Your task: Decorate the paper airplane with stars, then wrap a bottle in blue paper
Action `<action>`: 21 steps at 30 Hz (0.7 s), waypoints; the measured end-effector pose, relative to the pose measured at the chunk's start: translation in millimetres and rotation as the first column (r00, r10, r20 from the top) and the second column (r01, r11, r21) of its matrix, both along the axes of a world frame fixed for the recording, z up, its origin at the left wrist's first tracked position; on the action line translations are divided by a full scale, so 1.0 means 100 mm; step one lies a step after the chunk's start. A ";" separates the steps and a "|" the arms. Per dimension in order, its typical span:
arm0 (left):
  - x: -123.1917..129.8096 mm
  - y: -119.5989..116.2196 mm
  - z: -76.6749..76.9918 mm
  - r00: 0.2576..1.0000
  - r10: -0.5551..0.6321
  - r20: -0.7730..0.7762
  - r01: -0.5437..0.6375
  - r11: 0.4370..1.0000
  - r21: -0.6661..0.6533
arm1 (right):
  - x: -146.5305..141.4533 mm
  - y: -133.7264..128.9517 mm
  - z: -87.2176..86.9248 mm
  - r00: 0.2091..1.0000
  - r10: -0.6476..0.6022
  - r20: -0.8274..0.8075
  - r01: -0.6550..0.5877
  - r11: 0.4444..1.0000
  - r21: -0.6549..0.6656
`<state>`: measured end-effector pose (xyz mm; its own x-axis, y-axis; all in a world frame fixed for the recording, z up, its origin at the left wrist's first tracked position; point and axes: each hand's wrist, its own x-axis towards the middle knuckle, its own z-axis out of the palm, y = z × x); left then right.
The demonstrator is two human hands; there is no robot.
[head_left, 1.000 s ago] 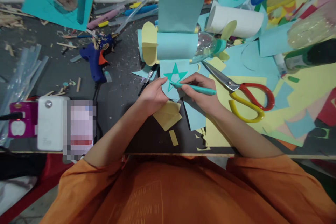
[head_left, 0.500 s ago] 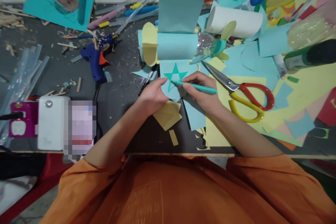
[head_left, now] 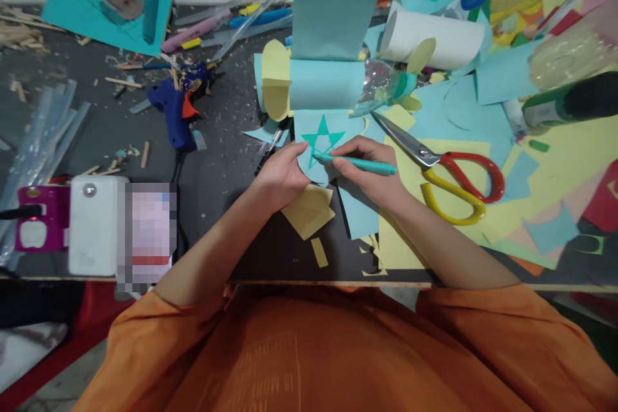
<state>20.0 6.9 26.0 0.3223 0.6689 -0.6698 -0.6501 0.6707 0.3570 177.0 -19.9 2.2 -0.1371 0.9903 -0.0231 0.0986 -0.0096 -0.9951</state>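
My right hand [head_left: 369, 170] is closed around a teal marker [head_left: 369, 165], whose tip touches the lower part of a green star [head_left: 322, 140] drawn on a light blue paper wing [head_left: 316, 170]. The star's middle is still pale inside its green outline. At the wing's left edge, my left hand [head_left: 284, 175] grips the paper between thumb and fingers. The wing joins a paper-wrapped bottle plane [head_left: 327, 85] with a yellow tail piece [head_left: 275, 80] at the left and a clear bottle neck at the right. Another blue wing [head_left: 333, 3] extends away from me.
Scissors [head_left: 423, 156] with red and yellow handles lie right of my right hand. A blue glue gun [head_left: 172, 109] lies at left, near a white power bank [head_left: 96, 225]. A white roll [head_left: 434, 38], paper scraps and a green bottle [head_left: 570, 103] occupy the right side.
The marker's tip and my right hand have shifted slightly down and left on the star. My left hand has stayed in place on the paper.
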 end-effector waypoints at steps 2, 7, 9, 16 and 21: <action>0.00 0.00 0.00 0.999 0.033 0.029 -0.032 0.999 -0.032 | 0.00 0.00 0.00 1.000 0.006 0.001 -0.006 1.000 -0.001; 0.01 0.00 -0.02 0.996 0.063 0.066 -0.059 0.997 -0.058 | 0.01 -0.01 0.00 0.999 0.028 0.016 -0.028 0.999 -0.015; 0.02 0.00 -0.02 0.996 0.065 0.063 -0.062 0.997 -0.052 | 0.01 -0.01 -0.01 0.999 0.041 0.012 -0.041 0.999 -0.016; 0.00 -0.01 -0.04 0.996 0.037 0.086 -0.032 0.998 -0.059 | 0.02 0.00 0.00 0.999 -0.015 -0.040 0.016 1.000 0.020; 0.00 -0.02 -0.05 0.996 0.069 0.051 -0.066 0.996 -0.063 | 0.01 -0.02 0.00 1.000 0.016 0.012 -0.017 0.999 0.046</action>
